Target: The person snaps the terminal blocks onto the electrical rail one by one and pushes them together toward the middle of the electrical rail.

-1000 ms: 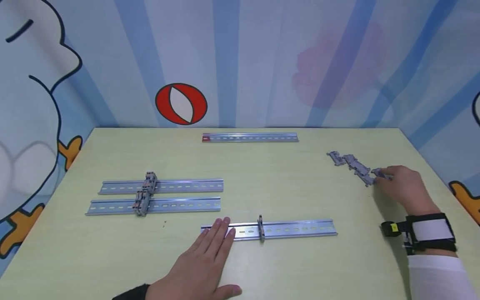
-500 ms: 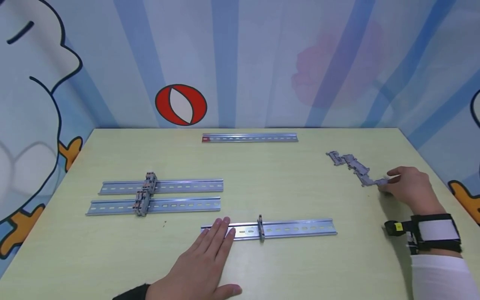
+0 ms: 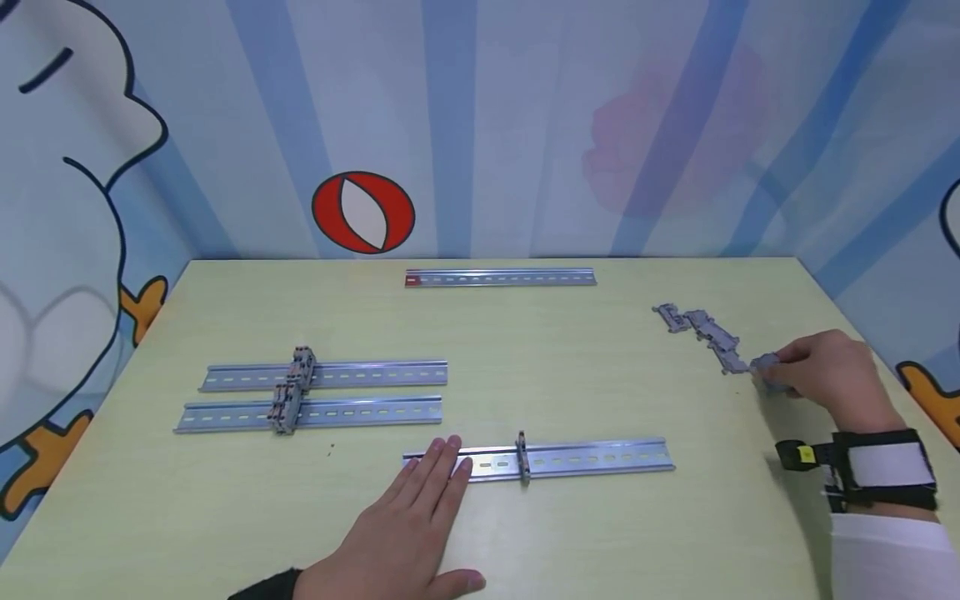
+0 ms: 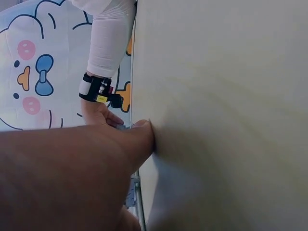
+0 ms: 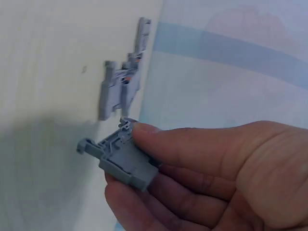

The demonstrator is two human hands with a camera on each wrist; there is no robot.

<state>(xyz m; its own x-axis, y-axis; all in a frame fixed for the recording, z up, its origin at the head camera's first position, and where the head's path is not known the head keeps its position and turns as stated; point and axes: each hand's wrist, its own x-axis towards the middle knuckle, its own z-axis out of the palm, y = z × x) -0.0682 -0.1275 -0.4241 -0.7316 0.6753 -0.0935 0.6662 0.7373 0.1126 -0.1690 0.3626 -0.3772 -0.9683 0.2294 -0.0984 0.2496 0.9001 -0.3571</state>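
The grey terminal block is a thin, flat plastic piece with stepped sides, a ribbed, recessed face and a small hooked lug at one corner. It is held tilted in the right hand, gripped between the thumb on its face and the fingers beneath. It is at the right side of the counter, just beside the near end of a slanting row of similar grey blocks; whether it touches the counter, I cannot tell.

The right hand is between the block and the counter's right edge, and the row runs away from it toward the far edge, where a blue-striped backdrop rises. Leftward and nearer, a broad stretch of counter separates the block from the near rail, which carries one upright block. The left hand lies with straight fingers over that rail's left end, gripping nothing. Two more rails with upright blocks lie well apart, on the left.
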